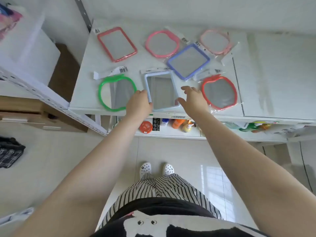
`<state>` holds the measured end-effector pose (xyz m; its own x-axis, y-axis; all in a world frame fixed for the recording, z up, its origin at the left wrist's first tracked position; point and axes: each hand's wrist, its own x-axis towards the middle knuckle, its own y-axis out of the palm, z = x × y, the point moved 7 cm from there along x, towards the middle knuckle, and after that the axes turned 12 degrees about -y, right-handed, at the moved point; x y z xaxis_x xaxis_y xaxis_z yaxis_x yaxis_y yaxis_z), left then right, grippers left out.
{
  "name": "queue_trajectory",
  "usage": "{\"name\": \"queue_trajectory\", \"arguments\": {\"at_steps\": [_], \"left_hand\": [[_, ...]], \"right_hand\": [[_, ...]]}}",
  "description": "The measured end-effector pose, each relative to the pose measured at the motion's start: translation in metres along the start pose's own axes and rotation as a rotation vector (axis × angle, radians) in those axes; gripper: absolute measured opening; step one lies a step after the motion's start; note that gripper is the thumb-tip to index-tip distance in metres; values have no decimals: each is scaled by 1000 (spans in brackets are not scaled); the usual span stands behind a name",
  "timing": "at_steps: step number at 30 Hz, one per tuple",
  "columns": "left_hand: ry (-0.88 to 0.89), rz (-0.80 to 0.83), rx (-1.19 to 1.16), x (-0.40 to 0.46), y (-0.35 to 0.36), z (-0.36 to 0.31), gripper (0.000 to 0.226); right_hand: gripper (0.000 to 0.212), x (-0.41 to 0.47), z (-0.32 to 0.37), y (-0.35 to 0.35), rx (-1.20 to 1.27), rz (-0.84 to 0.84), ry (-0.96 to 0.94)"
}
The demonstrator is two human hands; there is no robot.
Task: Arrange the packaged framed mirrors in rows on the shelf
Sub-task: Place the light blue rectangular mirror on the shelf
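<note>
Several packaged mirrors lie flat on the white shelf top [82, 86]. The back row holds a coral rectangular mirror [117, 44], a pink apple-shaped mirror [162, 43] and a pale pink apple-shaped mirror [215, 41]. A purple square mirror [188, 61] lies skewed between the rows, overlapping the pink one's bag. In front are a green apple-shaped mirror [116, 92], a light blue rectangular mirror [161, 90] and a red apple-shaped mirror [219, 92]. My left hand [139, 103] grips the light blue mirror's left edge. My right hand [194, 99] hovers with fingers spread by its right edge.
A lower shelf [171, 132] under the top one carries an orange lid, bottles and packets. Cardboard and white boxes [29, 53] fill the metal rack at left. Dark checked cloth [10, 152] lies on the tiled floor. The shelf top continues right past a seam [237, 86].
</note>
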<state>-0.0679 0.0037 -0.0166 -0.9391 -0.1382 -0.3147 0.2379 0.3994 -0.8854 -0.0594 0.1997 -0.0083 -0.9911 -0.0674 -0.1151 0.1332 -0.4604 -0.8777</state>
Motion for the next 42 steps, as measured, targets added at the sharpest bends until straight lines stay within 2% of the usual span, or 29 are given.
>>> {"name": "queue_trajectory", "arguments": {"at_steps": [9,14,18,22,25,29,33,37,42], "left_hand": [[-259,138,-265,21,32,-4,41],[-393,257,-611,21,35,6,55],[-440,301,-793,13,21,7,55],[-403,279,-849,3,1,3,56],[-354,267,-864,-7,-10,-6,55],[-278,312,-925,-31,-18,-26,60],[-141,364,-968,-64,-17,-48,64],[-29,403,-951,-99,4,-63,63],[51,527,-881,-154,52,-91,63]], "right_hand": [[49,28,-31,36,193,136,183],[45,39,-42,32,426,182,254],[35,35,-41,25,600,156,272],[25,23,-28,12,736,82,240],[28,6,-23,-1,794,31,233],[34,-25,-29,-24,754,-95,264],[41,-75,-40,-47,744,-242,326],[39,-144,-54,-60,701,-341,400],[35,-234,-88,-68,700,-494,525]]}}
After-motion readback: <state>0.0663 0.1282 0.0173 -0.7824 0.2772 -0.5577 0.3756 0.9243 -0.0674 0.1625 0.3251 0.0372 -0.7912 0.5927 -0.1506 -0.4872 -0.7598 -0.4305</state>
